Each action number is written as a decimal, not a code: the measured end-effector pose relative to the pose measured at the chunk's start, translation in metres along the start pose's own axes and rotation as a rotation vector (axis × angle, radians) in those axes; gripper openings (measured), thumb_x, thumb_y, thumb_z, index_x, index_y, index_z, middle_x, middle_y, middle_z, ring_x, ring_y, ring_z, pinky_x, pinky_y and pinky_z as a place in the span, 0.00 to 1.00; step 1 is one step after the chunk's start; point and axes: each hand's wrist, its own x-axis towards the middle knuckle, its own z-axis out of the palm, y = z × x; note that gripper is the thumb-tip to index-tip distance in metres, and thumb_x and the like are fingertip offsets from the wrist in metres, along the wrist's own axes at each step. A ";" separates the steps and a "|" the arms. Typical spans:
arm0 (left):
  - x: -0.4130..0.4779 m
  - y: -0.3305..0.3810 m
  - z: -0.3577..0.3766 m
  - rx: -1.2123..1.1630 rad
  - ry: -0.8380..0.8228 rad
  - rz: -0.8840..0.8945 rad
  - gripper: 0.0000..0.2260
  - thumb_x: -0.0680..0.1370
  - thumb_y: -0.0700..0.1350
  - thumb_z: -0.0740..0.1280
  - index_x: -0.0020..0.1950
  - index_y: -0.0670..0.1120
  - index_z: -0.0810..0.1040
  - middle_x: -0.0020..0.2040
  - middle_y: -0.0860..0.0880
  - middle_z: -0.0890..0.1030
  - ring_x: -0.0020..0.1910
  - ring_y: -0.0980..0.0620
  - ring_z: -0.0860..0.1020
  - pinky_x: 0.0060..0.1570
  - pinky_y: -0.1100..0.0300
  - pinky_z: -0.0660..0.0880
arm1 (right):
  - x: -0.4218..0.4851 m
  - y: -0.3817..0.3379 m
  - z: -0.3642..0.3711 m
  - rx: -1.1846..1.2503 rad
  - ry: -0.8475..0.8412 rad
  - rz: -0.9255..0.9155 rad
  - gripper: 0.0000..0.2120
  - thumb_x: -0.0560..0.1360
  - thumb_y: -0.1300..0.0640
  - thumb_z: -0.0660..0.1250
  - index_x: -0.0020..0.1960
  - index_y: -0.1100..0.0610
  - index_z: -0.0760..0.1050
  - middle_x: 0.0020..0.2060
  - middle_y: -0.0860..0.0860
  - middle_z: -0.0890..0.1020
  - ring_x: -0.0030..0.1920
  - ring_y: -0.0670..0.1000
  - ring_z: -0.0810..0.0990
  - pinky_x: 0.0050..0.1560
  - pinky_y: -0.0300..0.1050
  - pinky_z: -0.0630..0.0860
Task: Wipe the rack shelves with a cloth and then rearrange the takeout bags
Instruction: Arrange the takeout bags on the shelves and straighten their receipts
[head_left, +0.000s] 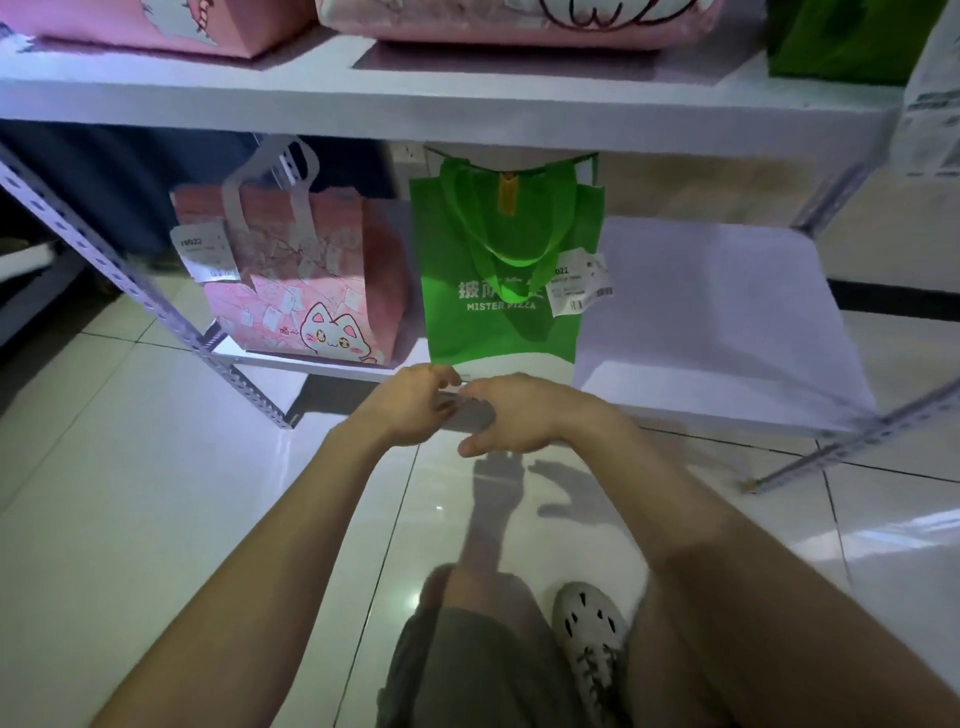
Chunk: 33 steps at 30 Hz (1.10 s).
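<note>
Right now the person is crouching at the rack, and both hands are meeting at the front lip of the lower shelf (717, 322), just below the green Mister Pizza bag (498, 270). The left hand (410, 410) and the right hand (511, 415) are almost touching, with fingers curling toward each other. I cannot tell whether they are pinching something small, gripping the lip or holding nothing (a grey patch is showing between them, but I would not call it a cloth).

The green bag is standing upright mid-shelf, close to the front edge. The pink cat bag (296, 280) is standing just beside it on the left.

To my eye the risk is lying with that green bag. It is looking soft and light, so a knuckle rising from the lip could be tipping it forward onto the floor (156, 467). Its receipt slip (579, 283) is sticking out sideways and a passing wrist could be catching or tearing it. Wiping round the bags instead of lifting them out would probably be leaving dirty patches underneath, or shoving both bags backward.
</note>
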 end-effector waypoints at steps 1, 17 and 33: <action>-0.002 0.001 -0.006 -0.004 -0.021 -0.016 0.18 0.83 0.47 0.72 0.73 0.46 0.80 0.69 0.43 0.83 0.65 0.43 0.82 0.61 0.54 0.75 | 0.003 -0.002 0.003 0.049 -0.013 -0.005 0.36 0.76 0.39 0.75 0.80 0.46 0.68 0.72 0.50 0.78 0.68 0.56 0.78 0.60 0.48 0.75; -0.184 0.082 -0.242 -0.214 -0.183 -0.181 0.17 0.84 0.48 0.71 0.73 0.47 0.78 0.67 0.45 0.83 0.61 0.45 0.84 0.65 0.50 0.78 | -0.177 -0.137 -0.135 0.203 -0.046 0.282 0.39 0.80 0.44 0.73 0.84 0.54 0.60 0.79 0.55 0.70 0.75 0.59 0.74 0.70 0.47 0.70; -0.285 0.209 -0.400 -0.248 -0.058 -0.035 0.18 0.84 0.48 0.72 0.73 0.50 0.77 0.66 0.49 0.83 0.55 0.48 0.84 0.57 0.53 0.78 | -0.391 -0.201 -0.243 0.178 0.222 0.466 0.31 0.82 0.44 0.69 0.81 0.53 0.66 0.76 0.55 0.74 0.74 0.59 0.74 0.71 0.54 0.73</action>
